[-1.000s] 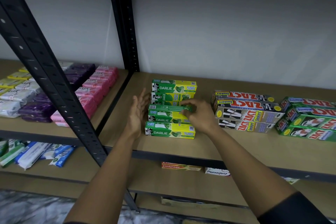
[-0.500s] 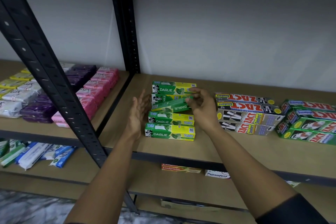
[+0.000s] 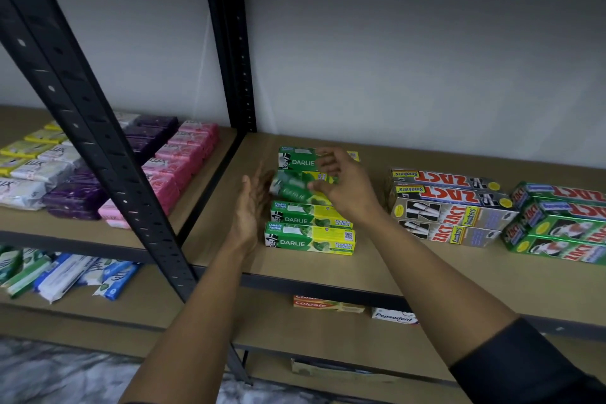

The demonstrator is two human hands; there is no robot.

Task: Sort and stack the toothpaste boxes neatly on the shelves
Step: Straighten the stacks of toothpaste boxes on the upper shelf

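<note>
Several green and yellow Darlie toothpaste boxes (image 3: 310,239) lie in a row on the wooden shelf (image 3: 410,272). My right hand (image 3: 344,187) pinches one Darlie box (image 3: 295,188), tilted and blurred, lifted a little above the row's middle. My left hand (image 3: 251,210) is flat with straight fingers, standing upright against the left ends of the boxes. The rearmost Darlie box (image 3: 298,159) is partly hidden behind my right hand.
Silver Zact boxes (image 3: 449,203) and green Zact boxes (image 3: 557,223) are stacked to the right. Soap bars (image 3: 177,170) fill the left shelf past a black upright (image 3: 98,147). Colgate (image 3: 328,303) and Pepsodent (image 3: 393,316) boxes lie on the shelf below.
My right hand has lifted one Darlie box out of the row, tilted it and carried it back toward the rear box. My left hand stayed beside the boxes' left ends.
</note>
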